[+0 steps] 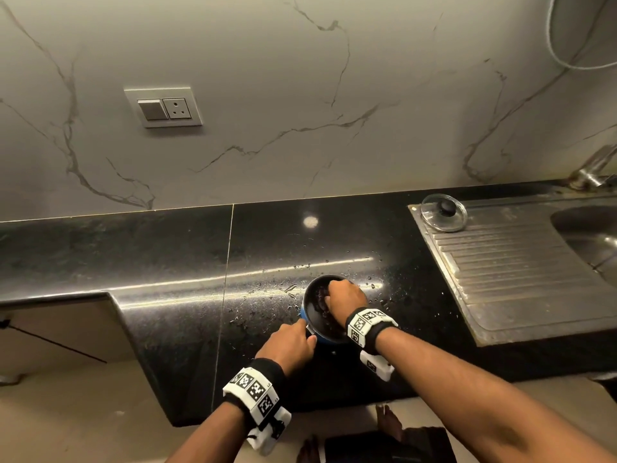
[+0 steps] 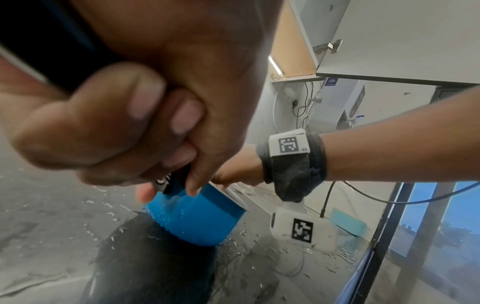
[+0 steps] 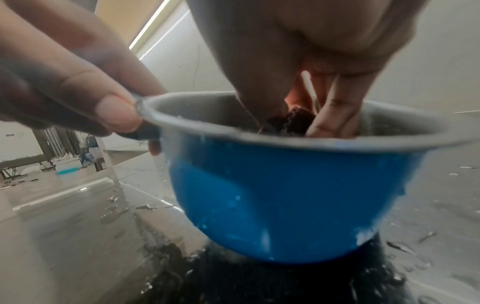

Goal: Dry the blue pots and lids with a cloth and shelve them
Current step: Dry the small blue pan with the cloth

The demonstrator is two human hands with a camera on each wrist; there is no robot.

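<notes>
On the wet black counter (image 1: 173, 262), near edge, blue pot (image 3: 285, 197) sits tilted. L hand (image 1: 288, 345) grips its handle; R hand (image 1: 345, 294) is inside, fingers clutching dark cloth (image 3: 291, 121). Glass lid (image 1: 443, 212) far right on drainboard (image 1: 521, 272).

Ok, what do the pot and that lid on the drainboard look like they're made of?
The pot looks like metal: glossy blue coating outside with beaded water drops, dull grey inside with a thin rolled rim. The lid looks like clear glass, since the drainboard ribs show through it, with a metal-looking edge band and a dark knob, probably plastic.
</notes>
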